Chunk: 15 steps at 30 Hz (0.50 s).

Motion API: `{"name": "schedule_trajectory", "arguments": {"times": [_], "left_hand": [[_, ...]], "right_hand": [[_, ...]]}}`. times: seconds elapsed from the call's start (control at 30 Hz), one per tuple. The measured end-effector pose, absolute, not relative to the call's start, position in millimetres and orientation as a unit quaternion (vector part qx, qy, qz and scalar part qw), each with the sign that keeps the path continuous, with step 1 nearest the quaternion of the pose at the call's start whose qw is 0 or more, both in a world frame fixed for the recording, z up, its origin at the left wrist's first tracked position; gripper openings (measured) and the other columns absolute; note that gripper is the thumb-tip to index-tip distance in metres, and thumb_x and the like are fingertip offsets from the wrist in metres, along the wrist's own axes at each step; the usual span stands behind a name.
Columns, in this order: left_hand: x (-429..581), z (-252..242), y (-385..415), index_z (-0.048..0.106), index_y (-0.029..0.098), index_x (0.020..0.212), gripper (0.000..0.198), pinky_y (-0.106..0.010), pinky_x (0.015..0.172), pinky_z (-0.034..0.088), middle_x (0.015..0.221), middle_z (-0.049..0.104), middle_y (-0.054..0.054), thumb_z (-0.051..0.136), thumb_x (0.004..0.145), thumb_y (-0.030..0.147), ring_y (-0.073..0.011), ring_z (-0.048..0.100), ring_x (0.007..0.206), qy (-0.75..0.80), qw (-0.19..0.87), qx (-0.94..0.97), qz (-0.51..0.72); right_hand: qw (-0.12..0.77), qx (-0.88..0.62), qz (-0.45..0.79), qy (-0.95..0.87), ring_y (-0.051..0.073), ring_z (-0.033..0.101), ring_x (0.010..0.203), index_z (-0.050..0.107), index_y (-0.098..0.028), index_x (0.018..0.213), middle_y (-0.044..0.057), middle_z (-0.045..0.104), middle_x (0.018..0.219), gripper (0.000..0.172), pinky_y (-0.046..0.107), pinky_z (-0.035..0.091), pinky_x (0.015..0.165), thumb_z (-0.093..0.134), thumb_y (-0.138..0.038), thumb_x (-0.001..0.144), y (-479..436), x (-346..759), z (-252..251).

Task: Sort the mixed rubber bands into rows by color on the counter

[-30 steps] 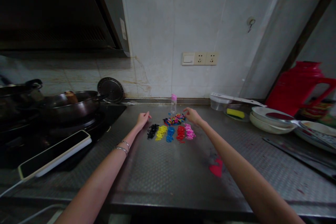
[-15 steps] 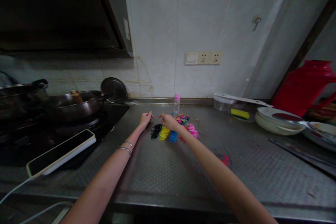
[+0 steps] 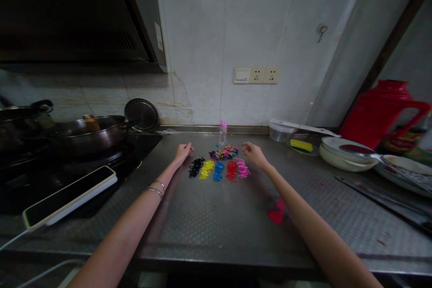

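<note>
My left hand (image 3: pixel 183 153) rests on the steel counter with its fingers drawn together, just beyond a pile of black rubber bands (image 3: pixel 196 167). Whatever it may hold is too small to make out. On the other side, my right hand (image 3: pixel 255 154) has bent fingers close to the right end of a mixed, multicoloured heap of small rubber bands (image 3: pixel 225 152); its fingertips are not clear. In front of that heap lie separate piles of yellow bands (image 3: pixel 207 169), blue bands (image 3: pixel 218 171), red bands (image 3: pixel 231 170) and pink bands (image 3: pixel 243 168).
A clear bottle with a pink cap (image 3: pixel 223 132) stands behind the heap. Left are a phone (image 3: pixel 69 195) and a pan (image 3: pixel 87 132) on the stove. Right are a yellow sponge (image 3: pixel 301 145), stacked bowls (image 3: pixel 347 160), a knife (image 3: pixel 374 198) and a red jug (image 3: pixel 378 112).
My right hand has moved from beside my left hand to the right of the mixed heap, uncovering the heap and the red bands. My left hand stays near the black pile. The view has shifted slightly.
</note>
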<state>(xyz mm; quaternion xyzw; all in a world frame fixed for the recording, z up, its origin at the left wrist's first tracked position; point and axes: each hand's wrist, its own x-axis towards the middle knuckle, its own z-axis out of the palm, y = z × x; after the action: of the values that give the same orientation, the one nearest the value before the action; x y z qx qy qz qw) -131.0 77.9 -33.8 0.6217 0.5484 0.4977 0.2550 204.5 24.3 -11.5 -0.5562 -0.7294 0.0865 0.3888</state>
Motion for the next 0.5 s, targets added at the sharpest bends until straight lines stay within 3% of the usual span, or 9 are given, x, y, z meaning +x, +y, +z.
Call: {"name": "schedule_trajectory", "arguments": {"times": [0.5], "left_hand": [[-127.3,-28.7,70.2,0.062,0.013,0.059,0.029,-0.02,0.044,0.027,0.044,0.046,0.001,0.046,0.067,0.037,-0.0087,0.039,0.042,0.558,0.255,0.63,0.476]], "right_hand": [[0.403,-0.586,0.116,-0.694,0.012,0.056,0.067,0.06,-0.014,0.094,0.003,0.063,0.071,0.031,0.022,0.042,0.066,0.043,-0.012,0.068,18.7,227.4,-48.6]]}}
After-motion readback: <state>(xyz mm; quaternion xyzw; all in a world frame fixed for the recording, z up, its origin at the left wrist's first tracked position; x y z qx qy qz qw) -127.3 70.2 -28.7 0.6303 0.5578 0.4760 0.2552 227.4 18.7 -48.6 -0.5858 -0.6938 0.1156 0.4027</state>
